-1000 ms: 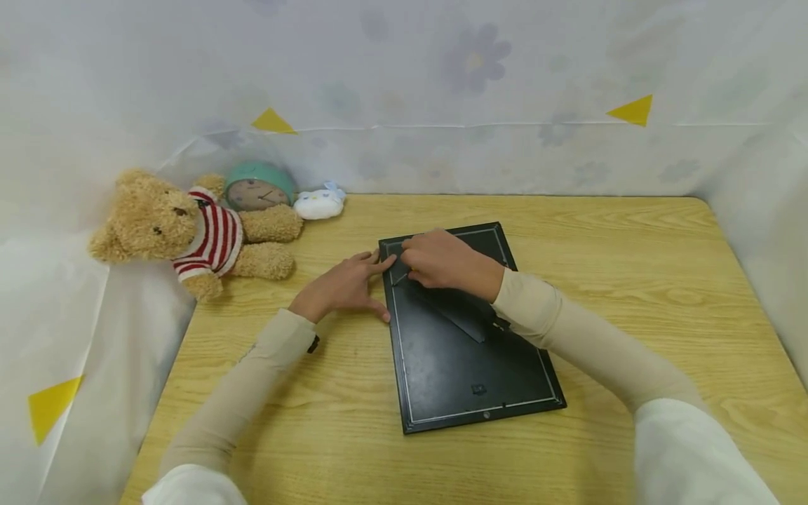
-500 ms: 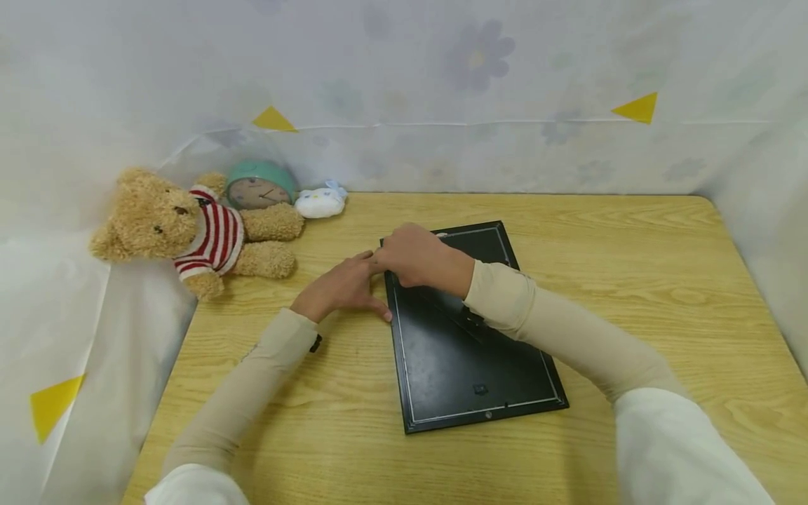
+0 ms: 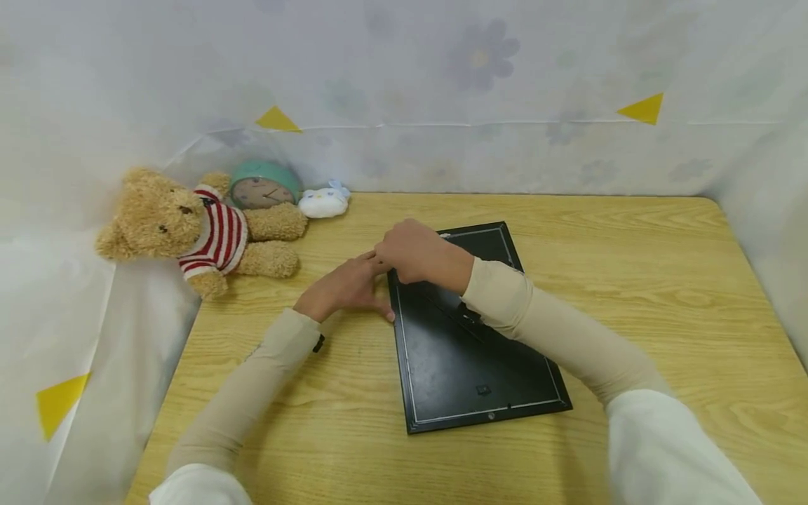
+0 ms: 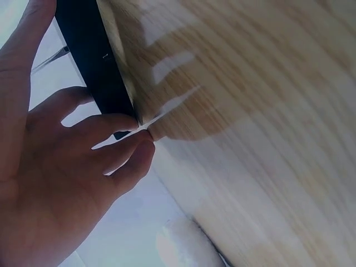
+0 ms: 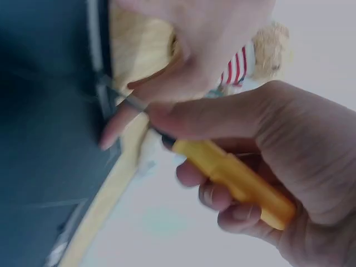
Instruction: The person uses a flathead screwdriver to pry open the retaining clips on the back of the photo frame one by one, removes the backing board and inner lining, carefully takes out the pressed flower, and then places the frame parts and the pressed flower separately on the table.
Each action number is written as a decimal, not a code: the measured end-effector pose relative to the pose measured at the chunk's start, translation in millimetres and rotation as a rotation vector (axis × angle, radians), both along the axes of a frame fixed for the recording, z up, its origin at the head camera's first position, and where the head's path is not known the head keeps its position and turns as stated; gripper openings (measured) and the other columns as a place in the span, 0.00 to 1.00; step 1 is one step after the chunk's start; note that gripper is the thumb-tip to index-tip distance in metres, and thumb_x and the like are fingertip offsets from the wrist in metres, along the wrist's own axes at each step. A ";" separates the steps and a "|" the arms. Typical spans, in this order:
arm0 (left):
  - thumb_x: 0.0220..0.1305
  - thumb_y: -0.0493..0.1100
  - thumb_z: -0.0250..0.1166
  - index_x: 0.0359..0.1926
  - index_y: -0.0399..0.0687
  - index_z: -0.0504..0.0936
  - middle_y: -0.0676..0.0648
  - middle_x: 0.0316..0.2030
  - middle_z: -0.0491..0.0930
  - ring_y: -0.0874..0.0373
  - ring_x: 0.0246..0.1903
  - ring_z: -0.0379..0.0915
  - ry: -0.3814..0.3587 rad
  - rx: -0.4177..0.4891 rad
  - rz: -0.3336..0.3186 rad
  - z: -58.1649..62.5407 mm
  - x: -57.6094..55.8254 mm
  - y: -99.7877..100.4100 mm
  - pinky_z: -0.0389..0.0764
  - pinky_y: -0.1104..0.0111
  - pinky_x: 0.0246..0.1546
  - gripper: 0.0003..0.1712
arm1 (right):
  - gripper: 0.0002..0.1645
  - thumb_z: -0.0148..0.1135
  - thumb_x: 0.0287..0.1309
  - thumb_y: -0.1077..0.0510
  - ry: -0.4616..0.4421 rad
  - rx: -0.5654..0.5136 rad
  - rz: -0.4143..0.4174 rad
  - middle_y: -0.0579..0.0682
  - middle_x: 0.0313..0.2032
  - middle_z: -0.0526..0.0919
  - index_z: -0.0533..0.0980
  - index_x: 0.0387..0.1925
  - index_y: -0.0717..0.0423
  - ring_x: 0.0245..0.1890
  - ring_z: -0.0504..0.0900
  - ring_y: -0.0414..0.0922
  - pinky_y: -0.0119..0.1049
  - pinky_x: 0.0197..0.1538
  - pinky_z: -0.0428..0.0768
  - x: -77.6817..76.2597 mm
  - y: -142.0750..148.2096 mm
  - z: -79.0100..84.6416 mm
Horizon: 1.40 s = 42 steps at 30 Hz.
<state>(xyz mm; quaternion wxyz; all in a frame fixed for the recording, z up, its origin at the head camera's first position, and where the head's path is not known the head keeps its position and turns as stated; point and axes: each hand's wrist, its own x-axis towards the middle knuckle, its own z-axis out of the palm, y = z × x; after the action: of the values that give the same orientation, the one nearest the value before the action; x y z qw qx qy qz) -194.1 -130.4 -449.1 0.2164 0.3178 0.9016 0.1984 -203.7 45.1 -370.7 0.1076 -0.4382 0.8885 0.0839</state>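
Observation:
A black picture frame [image 3: 442,379] lies back side up on the wooden table, its stand [image 3: 456,308] partly under the right forearm. In the right wrist view my right hand [image 5: 311,150] grips a screwdriver [image 5: 233,181] by its yellow handle, thumb pushed forward near the shaft. The metal tip meets the pale line along the frame's edge. My left hand [image 3: 347,286] braces the frame's upper left side with extended, spread fingers, the thumb lower down the same edge. Its fingertips [image 4: 129,121] touch the frame's side wall in the left wrist view. From the head, the screwdriver is hidden behind my right hand.
At the back left, a teddy bear [image 3: 158,217] in a striped top lies on its side. Behind its legs stands a green clock [image 3: 265,188], with a small white plush [image 3: 325,202] alongside. A patterned sheet [image 3: 404,84] hangs behind the table [image 3: 663,315].
My right hand has moved left with the screwdriver, from over the frame's back to its upper left edge beside my left fingers. The left hand keeps its place on the frame.

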 end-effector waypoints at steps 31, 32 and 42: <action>0.43 0.70 0.76 0.78 0.55 0.53 0.35 0.77 0.44 0.36 0.75 0.45 0.014 -0.072 0.004 -0.2 1.1 2.1 0.57 0.40 0.68 0.67 | 0.12 0.66 0.64 0.58 0.108 -0.057 0.044 0.51 0.40 0.86 0.85 0.49 0.53 0.20 0.74 0.44 0.38 0.27 0.78 11.7 27.0 -22.8; 0.43 0.70 0.77 0.78 0.55 0.54 0.35 0.77 0.44 0.36 0.75 0.45 0.013 -0.063 0.003 0.0 1.2 1.9 0.57 0.40 0.68 0.66 | 0.12 0.65 0.64 0.58 0.109 -0.050 0.053 0.51 0.39 0.86 0.85 0.48 0.52 0.19 0.72 0.43 0.36 0.26 0.75 11.9 24.3 -20.6; 0.39 0.64 0.82 0.76 0.53 0.62 0.42 0.73 0.62 0.43 0.67 0.63 0.000 0.057 0.029 1.0 0.4 0.4 0.64 0.48 0.66 0.64 | 0.12 0.63 0.62 0.65 0.078 -0.051 0.074 0.50 0.28 0.84 0.86 0.41 0.48 0.20 0.62 0.42 0.36 0.27 0.62 10.2 -0.1 -8.1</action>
<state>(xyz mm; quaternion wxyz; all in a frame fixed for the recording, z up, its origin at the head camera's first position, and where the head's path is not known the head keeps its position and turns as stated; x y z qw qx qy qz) -193.7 -130.0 -448.1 0.2044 0.3108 0.9000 0.2274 -193.4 45.0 -378.7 0.0585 -0.4696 0.8771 0.0820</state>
